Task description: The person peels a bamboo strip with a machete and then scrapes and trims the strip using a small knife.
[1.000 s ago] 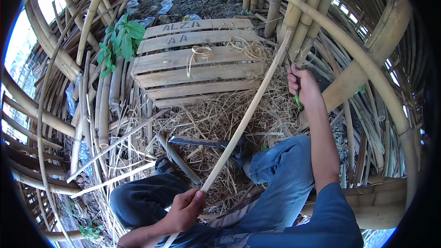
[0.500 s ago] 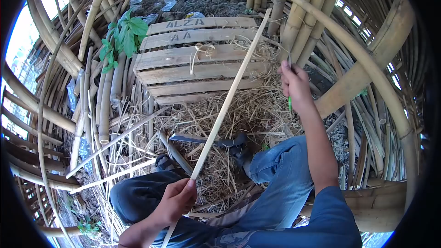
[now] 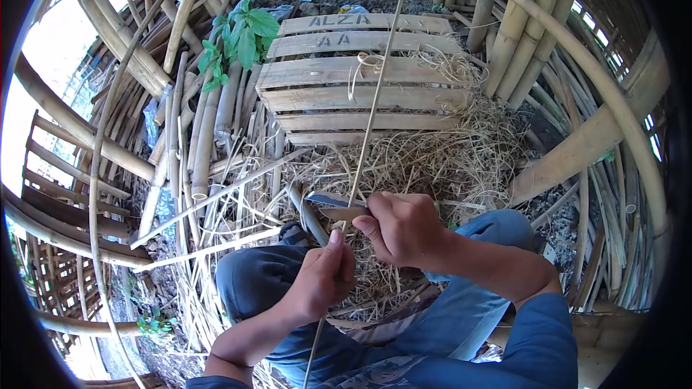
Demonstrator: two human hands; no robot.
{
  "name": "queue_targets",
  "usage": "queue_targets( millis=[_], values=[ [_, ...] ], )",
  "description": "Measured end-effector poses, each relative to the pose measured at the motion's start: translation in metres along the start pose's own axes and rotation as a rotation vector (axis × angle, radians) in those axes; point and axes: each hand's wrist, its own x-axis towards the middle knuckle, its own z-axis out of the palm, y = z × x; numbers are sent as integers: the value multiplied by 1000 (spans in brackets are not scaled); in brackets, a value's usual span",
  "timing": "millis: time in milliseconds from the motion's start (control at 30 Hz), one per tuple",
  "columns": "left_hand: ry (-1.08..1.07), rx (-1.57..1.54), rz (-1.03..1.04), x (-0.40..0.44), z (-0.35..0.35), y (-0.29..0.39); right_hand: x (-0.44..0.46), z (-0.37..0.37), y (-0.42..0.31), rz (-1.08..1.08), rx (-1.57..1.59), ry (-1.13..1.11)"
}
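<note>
My left hand (image 3: 323, 281) is closed around a long, thin bamboo strip (image 3: 372, 115), its thumb along the strip. The strip runs from below my lap up past the wooden crate, its narrow edge mostly facing me. In my right hand (image 3: 407, 230), closed in a fist, is a knife (image 3: 344, 213); its blade points left and meets the strip just above my left thumb. The knife's handle is hidden by my fingers. Just behind that blade, a larger dark blade (image 3: 324, 199) shows low near my feet, its handle covered by my right hand.
A slatted wooden crate (image 3: 317, 72) marked ALZA stands ahead, a curled shaving on it. Shavings (image 3: 447, 151) cover the ground. Bamboo poles (image 3: 205, 144) and split strips lie left, beside a green plant (image 3: 245, 36). A thick bamboo pole (image 3: 577, 151) slants at the right.
My right hand has come down and left from beside the upright poles, bringing the knife to the strip. The strip has turned edge-on. My left hand still grips it, and the view has shifted.
</note>
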Motion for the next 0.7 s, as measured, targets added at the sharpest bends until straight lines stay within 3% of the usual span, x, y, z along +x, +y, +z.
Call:
queue_targets(
  millis=[200,600,667,700],
  values=[
    [109,265,111,1,2,-4,3,-5,10,-143,-200,47],
    [149,351,160,-1,-2,-6,15,-7,30,-231,-464,172],
    [128,376,147,-2,-3,-12,24,-17,41,211,-439,20],
    [108,395,135,-3,-4,-17,25,-23,55,216,-445,22]
  ],
)
